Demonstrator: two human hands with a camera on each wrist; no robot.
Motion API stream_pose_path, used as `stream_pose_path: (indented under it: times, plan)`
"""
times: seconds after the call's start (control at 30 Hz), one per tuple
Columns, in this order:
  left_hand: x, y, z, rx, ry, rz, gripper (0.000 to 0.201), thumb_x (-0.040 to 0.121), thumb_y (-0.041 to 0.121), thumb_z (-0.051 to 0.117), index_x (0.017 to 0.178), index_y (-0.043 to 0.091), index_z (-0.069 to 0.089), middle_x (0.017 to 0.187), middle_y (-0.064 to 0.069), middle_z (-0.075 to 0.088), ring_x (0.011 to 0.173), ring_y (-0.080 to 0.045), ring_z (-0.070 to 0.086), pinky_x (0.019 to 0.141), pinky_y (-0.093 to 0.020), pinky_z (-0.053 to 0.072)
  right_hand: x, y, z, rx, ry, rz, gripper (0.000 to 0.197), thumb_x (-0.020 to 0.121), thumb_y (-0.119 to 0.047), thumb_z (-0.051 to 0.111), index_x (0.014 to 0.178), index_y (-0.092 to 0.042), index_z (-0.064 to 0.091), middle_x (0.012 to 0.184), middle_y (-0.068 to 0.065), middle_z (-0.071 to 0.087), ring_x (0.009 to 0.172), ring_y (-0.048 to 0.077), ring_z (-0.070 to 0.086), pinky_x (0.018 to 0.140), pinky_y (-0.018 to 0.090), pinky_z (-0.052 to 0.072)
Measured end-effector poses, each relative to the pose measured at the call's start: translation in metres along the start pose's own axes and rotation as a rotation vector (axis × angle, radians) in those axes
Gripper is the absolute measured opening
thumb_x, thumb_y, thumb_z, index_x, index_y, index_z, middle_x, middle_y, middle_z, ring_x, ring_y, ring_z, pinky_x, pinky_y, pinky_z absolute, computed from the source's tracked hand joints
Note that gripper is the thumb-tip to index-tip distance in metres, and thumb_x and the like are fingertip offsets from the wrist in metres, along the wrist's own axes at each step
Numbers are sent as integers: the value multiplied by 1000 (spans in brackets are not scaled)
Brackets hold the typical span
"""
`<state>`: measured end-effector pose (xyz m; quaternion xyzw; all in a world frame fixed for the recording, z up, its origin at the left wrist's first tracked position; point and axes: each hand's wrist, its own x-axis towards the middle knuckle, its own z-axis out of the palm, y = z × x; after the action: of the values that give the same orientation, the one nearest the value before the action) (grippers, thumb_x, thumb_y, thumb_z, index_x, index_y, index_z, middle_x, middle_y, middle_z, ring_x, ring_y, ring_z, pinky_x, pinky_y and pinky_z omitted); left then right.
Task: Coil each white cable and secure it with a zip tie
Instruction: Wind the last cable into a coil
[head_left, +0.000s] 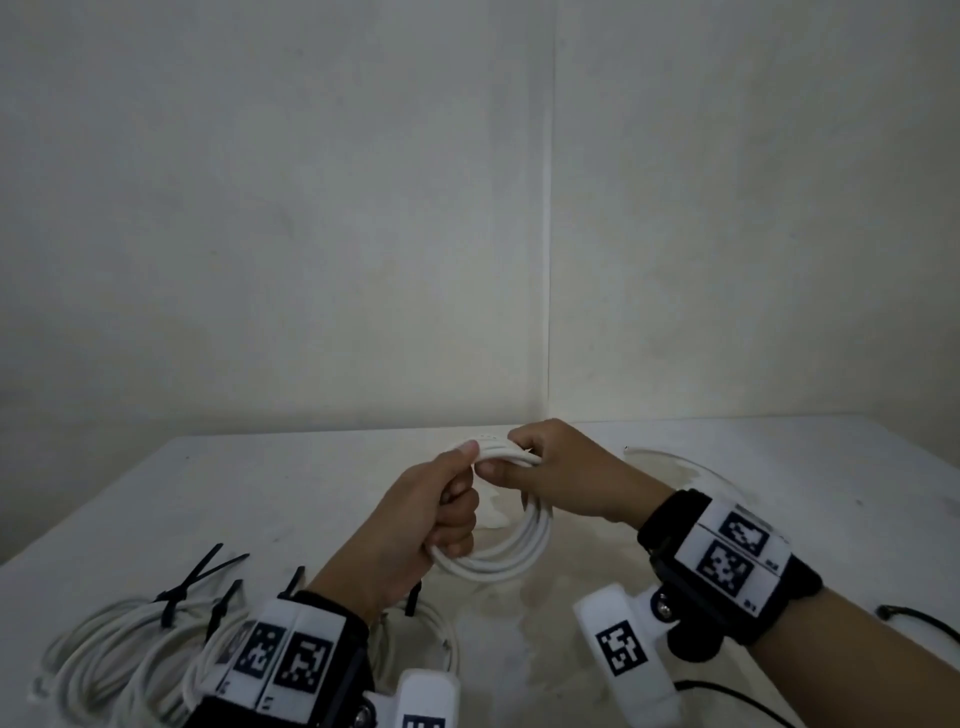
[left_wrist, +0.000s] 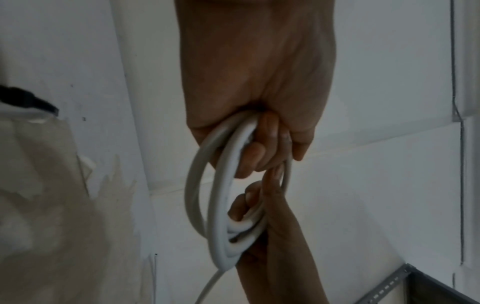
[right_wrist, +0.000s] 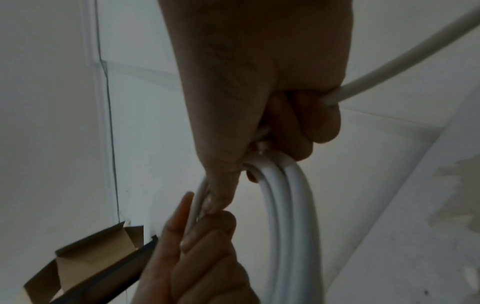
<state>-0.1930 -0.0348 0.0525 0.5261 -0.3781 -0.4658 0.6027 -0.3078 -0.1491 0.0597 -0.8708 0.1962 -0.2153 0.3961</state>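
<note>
Nearest the person, beside the left wrist, lie the finished coils (head_left: 119, 644), white loops cinched with black zip ties (head_left: 179, 597), on the table (head_left: 260, 493). Off past the right forearm a loose black zip tie (head_left: 914, 621) waits, well apart from the grip.

Now up to the action: the left hand (head_left: 415, 519) is curled tight round the near side of the white cable (head_left: 498, 556), thumb pressing the strands on top. The right hand (head_left: 561, 473) sits just beyond, fingers wrapped round the far top of the same loop, thumb almost touching the left one. So both fists clamp the bundle side by side at its upper edge, and the coil hangs down and toward the person from there, held up off the table, its ring roughly upright and its plane running along the line between the two hands.

From under the right hand a free tail (right_wrist: 405, 61) runs away toward the table's far right. I'd judge there's winding left, and the right hand is nearer that slack.
</note>
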Motion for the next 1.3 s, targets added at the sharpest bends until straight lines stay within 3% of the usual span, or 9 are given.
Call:
stream_pose_path:
  times: [0.07, 0.2, 0.4, 0.57, 0.8, 0.9, 0.97, 1.13, 1.3]
  plan:
    - [0, -1, 0, 1, 33, -8, 46, 95, 36, 37, 54, 17, 29, 39, 6, 19, 31, -7, 16, 36, -17, 21, -3, -1, -7, 89, -68, -1, 41, 80, -33, 67, 75, 6, 56, 59, 9, 54, 51, 13, 47, 48, 18, 34]
    - [2, -2, -3, -46, 86, -8, 53, 97, 41, 30, 51, 15, 31, 37, 5, 20, 29, -8, 17, 34, -15, 21, -7, -3, -13, 244, -164, -15, 37, 76, -45, 56, 77, -8, 57, 56, -5, 63, 40, 5, 33, 41, 15, 28]
    - [4, 2, 1, -173, 27, -16, 48, 95, 35, 27, 57, 10, 41, 35, 6, 23, 26, -6, 19, 32, -14, 24, 0, -1, 6, 145, 146, -37, 38, 91, -43, 44, 66, -15, 51, 41, -8, 49, 40, 6, 40, 46, 18, 35]
    - [1, 5, 10, 63, 158, 122, 35, 95, 26, 43, 63, 12, 39, 40, 8, 24, 33, -7, 19, 35, -17, 22, 3, -4, 9, 127, 225, -37, 42, 88, -49, 46, 63, -14, 50, 37, -8, 48, 46, 12, 46, 68, 43, 48]
    - [8, 3, 14, 256, 294, 308, 36, 94, 32, 45, 67, 10, 51, 42, 9, 39, 37, -6, 37, 41, -19, 36, 2, -9, 2, -10, 389, -93, 42, 89, -47, 48, 60, -16, 48, 43, -5, 46, 44, 11, 45, 56, 31, 40]
    - [7, 4, 15, 266, 223, 264, 35, 94, 37, 44, 74, 10, 55, 48, 8, 42, 45, -8, 46, 50, -19, 41, 0, -5, -2, -175, 462, -109, 41, 87, -50, 47, 57, -24, 41, 47, -5, 41, 48, 13, 42, 52, 29, 34]
    - [5, 4, 20, 146, 178, 193, 37, 94, 39, 43, 73, 10, 52, 46, 8, 34, 41, -8, 37, 51, -22, 37, -2, -2, -1, -236, 500, -107, 41, 86, -53, 45, 56, -26, 37, 45, -6, 37, 45, 10, 38, 49, 24, 27]
    - [7, 3, 32, -13, 216, 120, 38, 94, 37, 44, 64, 14, 41, 44, 8, 23, 37, -7, 21, 38, -19, 24, -2, 3, 6, -145, 577, -128, 53, 75, -63, 39, 54, -15, 41, 45, -5, 34, 46, 14, 35, 50, 27, 29]
    - [10, 1, 31, -8, 233, 100, 40, 94, 34, 45, 60, 15, 38, 40, 8, 22, 35, -7, 20, 37, -19, 22, -3, 5, -1, 64, 417, -137, 60, 77, -59, 44, 61, -1, 49, 42, -2, 39, 38, 10, 38, 46, 24, 34]
